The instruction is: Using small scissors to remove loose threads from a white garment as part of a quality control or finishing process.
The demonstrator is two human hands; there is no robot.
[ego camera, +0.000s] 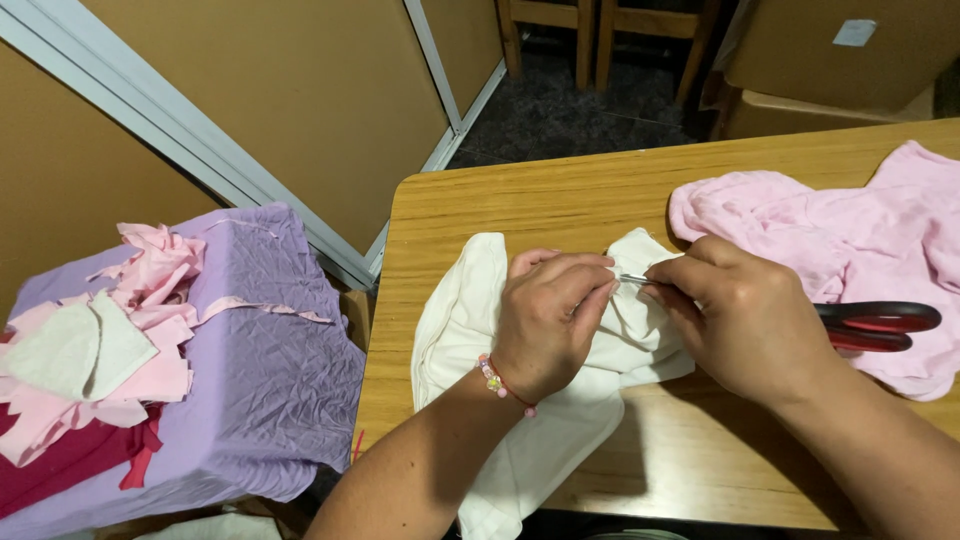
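Two hands worked a small metal tool into bunched white cloth at the middle of the frame.

The left hand (548, 318) had its fingers pinched together on a fold of the white cloth (520, 420), which lay on the wooden bench (520, 200) and drooped over its near edge. The right hand (740, 320) had its fingers clamped on a thin metal tool (634, 280). The cloth looked soft, light and limp, best held at a gathered fold. Red-handled scissors (875, 325) rested on crumpled pink fabric (850, 240) at right; pink scraps (130, 330) lay on lilac sheeting (260, 380) at left.
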